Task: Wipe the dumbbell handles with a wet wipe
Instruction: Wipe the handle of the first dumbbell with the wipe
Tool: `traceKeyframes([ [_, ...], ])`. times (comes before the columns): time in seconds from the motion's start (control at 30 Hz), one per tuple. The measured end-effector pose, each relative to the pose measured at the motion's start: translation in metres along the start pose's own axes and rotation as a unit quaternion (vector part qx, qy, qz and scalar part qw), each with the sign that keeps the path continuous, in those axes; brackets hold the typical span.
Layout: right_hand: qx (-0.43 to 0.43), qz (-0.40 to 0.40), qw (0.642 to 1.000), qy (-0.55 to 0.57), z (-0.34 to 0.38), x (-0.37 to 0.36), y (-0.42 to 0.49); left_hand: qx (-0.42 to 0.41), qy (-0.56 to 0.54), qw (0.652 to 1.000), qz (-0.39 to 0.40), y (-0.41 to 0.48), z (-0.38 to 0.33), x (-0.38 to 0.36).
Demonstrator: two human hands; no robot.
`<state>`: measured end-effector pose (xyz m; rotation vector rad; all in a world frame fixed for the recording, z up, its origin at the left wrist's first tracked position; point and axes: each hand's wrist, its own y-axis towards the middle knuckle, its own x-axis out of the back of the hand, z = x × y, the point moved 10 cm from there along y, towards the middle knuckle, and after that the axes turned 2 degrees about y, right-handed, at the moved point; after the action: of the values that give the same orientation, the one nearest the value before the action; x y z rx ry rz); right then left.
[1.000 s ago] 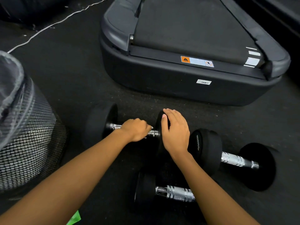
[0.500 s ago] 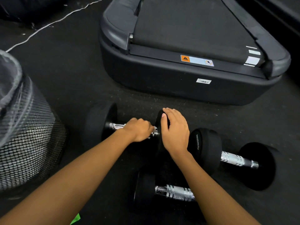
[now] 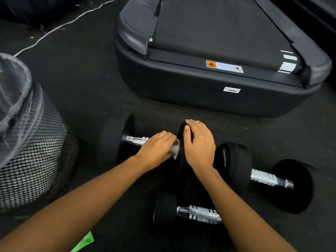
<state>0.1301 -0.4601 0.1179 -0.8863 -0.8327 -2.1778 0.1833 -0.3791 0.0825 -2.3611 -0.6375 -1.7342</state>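
Three black dumbbells with chrome handles lie on the dark floor. My left hand (image 3: 157,149) is closed around the handle (image 3: 135,140) of the far left dumbbell (image 3: 114,137), pressing a white wet wipe (image 3: 175,150) against the handle's right end. My right hand (image 3: 199,144) rests flat on that dumbbell's right weight head (image 3: 182,131), holding it still. A second dumbbell (image 3: 263,177) lies to the right, and a third dumbbell (image 3: 198,213) lies nearest me, partly under my right forearm.
A treadmill base (image 3: 209,91) sits just behind the dumbbells. A black mesh bin (image 3: 31,153) with a plastic liner stands at the left. A white cable (image 3: 60,26) runs across the floor at the top left. A green scrap (image 3: 83,242) shows at the bottom edge.
My left hand has slid right along the handle to the right weight head, baring more chrome on the left and showing the wipe. My right hand has stayed on the weight head.
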Motion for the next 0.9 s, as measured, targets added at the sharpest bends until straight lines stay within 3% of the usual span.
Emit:
traceKeyframes([
  [0.27,0.005,-0.005,1.000,0.001,0.002,0.001,-0.002,-0.076,0.079,0.994,-0.003,-0.013,0.005,0.005],
  [0.53,-0.001,0.000,1.000,-0.003,0.000,0.002,0.001,-0.072,0.017,0.997,0.002,-0.001,-0.011,0.001],
  [0.63,0.000,0.001,1.000,0.001,-0.001,0.001,0.000,-0.045,-0.018,0.998,0.049,-0.009,0.012,0.001],
  [0.9,-0.001,0.002,1.000,0.000,-0.001,0.000,0.001,0.101,0.019,0.989,0.108,0.003,0.038,-0.008],
])
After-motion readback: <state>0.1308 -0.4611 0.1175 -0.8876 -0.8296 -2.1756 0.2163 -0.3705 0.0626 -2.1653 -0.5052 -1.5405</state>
